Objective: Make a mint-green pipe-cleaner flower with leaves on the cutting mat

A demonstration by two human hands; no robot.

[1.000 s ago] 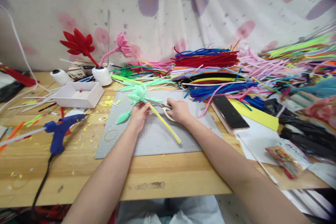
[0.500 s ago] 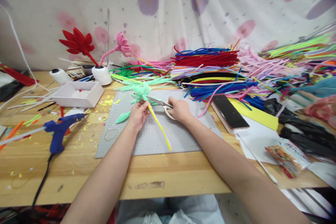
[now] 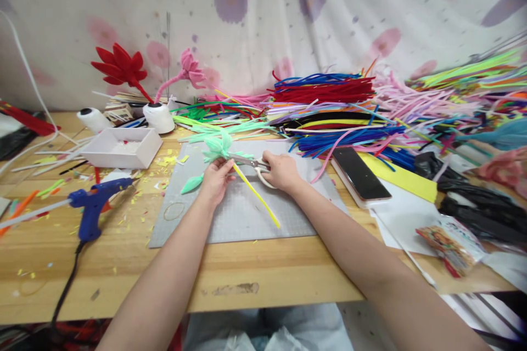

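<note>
My left hand pinches the base of a mint-green pipe-cleaner flower, from which a yellow stem slants down to the right. In my right hand is a pair of scissors with pale handles. Their blades reach left to the flower's base, close to my left fingertips; whether they touch the stem cannot be made out. A separate mint-green petal lies left of my left hand on the grey cutting mat. More mint-green strips lie behind the blades.
A blue glue gun and a white box stand on the left among yellow scraps. Bundles of pipe cleaners line the back. A phone and a snack packet lie on the right. Red and pink flowers stand in a thread spool.
The flower has turned slightly in my left hand, and the lower end of its yellow stem has swung to the right and up. My right hand keeps nearly the same place with the scissors.
</note>
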